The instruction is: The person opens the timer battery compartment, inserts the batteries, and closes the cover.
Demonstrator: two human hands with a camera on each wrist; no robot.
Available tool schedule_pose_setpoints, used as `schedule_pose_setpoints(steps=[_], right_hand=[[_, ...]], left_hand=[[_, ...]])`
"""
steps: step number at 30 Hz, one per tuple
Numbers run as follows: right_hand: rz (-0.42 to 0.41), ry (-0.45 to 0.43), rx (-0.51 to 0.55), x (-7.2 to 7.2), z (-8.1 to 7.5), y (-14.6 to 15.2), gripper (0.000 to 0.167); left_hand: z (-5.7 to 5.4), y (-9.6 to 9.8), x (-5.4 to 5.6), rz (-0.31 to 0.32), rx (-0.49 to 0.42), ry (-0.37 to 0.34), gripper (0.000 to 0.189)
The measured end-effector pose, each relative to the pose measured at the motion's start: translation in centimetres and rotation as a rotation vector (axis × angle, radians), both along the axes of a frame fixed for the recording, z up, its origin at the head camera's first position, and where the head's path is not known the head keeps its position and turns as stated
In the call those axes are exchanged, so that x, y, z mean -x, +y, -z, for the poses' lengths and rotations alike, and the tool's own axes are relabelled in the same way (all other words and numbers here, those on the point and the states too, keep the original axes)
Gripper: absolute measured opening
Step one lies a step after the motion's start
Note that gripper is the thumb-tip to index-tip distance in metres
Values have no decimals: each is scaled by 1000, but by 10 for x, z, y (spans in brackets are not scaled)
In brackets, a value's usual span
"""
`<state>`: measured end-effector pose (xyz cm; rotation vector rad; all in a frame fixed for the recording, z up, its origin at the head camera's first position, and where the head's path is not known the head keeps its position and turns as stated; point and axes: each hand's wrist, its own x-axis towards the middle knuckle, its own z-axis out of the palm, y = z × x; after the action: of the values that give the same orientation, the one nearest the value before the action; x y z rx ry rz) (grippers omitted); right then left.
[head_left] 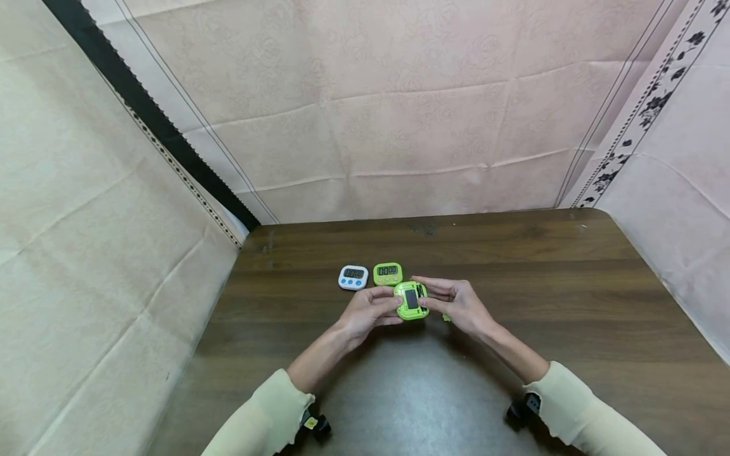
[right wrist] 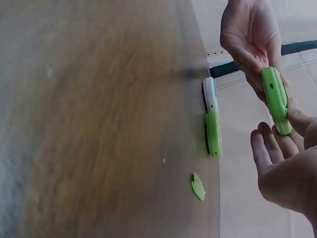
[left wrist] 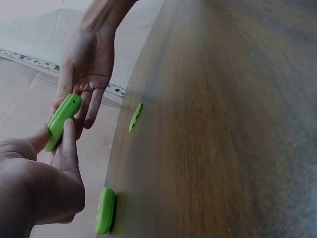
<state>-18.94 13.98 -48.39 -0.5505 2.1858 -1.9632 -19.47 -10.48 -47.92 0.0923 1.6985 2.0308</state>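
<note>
A bright green digital timer is held up off the table between both hands, a dark rectangle on the face turned up. My left hand pinches its left side between thumb and fingers. At its right edge, my right hand grips with the thumb on the near face and the fingers behind. Both wrist views show the timer edge-on, with a small dark hole in its rim. A small flat green piece, apparently a battery cover, lies on the table, partly hidden by the right hand in the head view.
Beyond the hands, a second green timer and a white timer with blue buttons sit side by side on the brown wooden table. Pale cloth hangings surround the table's back and sides.
</note>
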Motion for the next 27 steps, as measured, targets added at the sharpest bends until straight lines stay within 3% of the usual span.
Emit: schedule_pose_setpoints(steps=[4,12,19,27], right_hand=[[30,8,-43,1,-1,1,47],[-49,14,-113,13,-3,26,41],[-35,183,-423,25,18,53,43],[-55,272,-553,28,33,63,46]], left_hand=[[2,2,1,-8,-5,45,36],[3,1,-1,-24,51,121,37],[4,-5,0,-34,61,150,35],[4,-8,0,-12,69,155,36]])
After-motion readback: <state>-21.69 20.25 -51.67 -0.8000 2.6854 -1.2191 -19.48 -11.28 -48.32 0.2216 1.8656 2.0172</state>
